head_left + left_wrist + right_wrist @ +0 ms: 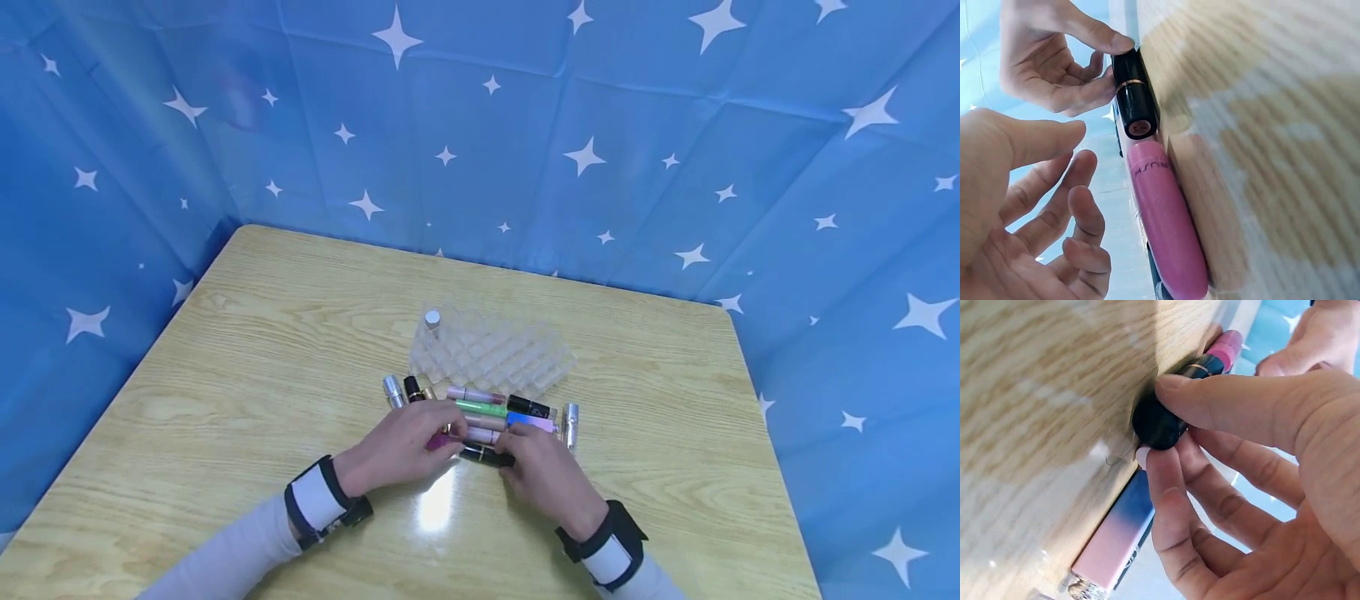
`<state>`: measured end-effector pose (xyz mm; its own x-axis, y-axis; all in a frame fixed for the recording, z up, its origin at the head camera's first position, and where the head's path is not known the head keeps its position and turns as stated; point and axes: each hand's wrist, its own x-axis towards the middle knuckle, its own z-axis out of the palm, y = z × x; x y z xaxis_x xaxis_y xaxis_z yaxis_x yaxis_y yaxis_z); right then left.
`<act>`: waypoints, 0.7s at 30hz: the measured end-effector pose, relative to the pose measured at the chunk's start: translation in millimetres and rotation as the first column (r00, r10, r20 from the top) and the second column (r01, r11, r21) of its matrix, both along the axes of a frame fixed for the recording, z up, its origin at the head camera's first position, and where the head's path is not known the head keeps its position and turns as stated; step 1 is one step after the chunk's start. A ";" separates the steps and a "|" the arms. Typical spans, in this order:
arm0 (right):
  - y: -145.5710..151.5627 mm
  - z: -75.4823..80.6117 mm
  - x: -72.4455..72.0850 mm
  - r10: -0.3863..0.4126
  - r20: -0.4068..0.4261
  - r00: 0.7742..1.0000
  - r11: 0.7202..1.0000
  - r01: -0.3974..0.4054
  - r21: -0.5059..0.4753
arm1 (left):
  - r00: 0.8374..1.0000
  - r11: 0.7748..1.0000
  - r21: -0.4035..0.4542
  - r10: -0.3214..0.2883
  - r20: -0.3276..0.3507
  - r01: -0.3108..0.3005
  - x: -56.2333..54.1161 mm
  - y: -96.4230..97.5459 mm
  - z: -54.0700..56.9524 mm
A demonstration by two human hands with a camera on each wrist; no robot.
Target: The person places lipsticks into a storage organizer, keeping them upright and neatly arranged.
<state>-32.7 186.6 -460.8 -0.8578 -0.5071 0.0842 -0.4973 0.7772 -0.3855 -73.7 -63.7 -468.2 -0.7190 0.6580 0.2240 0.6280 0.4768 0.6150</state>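
My right hand pinches the end of a black lipstick with a thin gold band, thumb against finger. The lipstick lies on the table at the near side of a cluster of cosmetic tubes. Just left of it, end to end, is a bright pink tube. Beside that pink tube hovers my left hand, its fingers loosely bent with nothing between them. A blue-to-pink tube lies near my right fingers. Farther back in the cluster are a green tube and another black tube.
Behind the tubes stands a clear compartmented rack, one silver-capped tube in its back-left corner. Silver tubes lie at the cluster's left and right. A starry blue cloth hangs beyond the wooden table.
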 end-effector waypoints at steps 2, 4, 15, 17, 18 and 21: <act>0.8 0.8 0.2 -0.006 0.004 1.000 1.000 0.006 0.000 | 1.000 1.000 0.000 0.000 0.013 0.000 1.7 0.2 0.4; 1.8 2.1 0.1 -0.015 0.007 1.000 1.000 0.015 -0.001 | 1.000 1.000 0.001 0.003 0.029 -0.003 3.0 0.6 1.4; 10.6 11.9 1.8 -0.036 0.033 0.999 0.994 0.039 -0.102 | 0.992 1.000 0.021 0.010 0.126 -0.013 6.1 5.8 0.6; 11.5 12.8 2.7 -0.042 0.041 0.998 0.989 0.047 -0.140 | 0.991 0.998 0.063 -0.008 0.134 -0.001 6.3 6.4 -0.3; 11.8 13.0 3.1 -0.045 0.043 0.998 0.986 0.051 -0.160 | 0.991 0.996 0.088 -0.019 0.134 0.007 6.0 6.8 -0.9; 12.8 13.8 3.6 -0.049 0.026 0.998 0.974 0.054 -0.221 | 0.990 0.982 0.186 -0.059 0.128 0.035 3.7 8.5 -2.3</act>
<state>-29.2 199.3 -446.9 -0.8850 -0.4327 0.1720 -0.4490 0.6956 -0.5608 -70.0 -55.2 -470.5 -0.7193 0.6485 0.2491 0.5546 0.3201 0.7681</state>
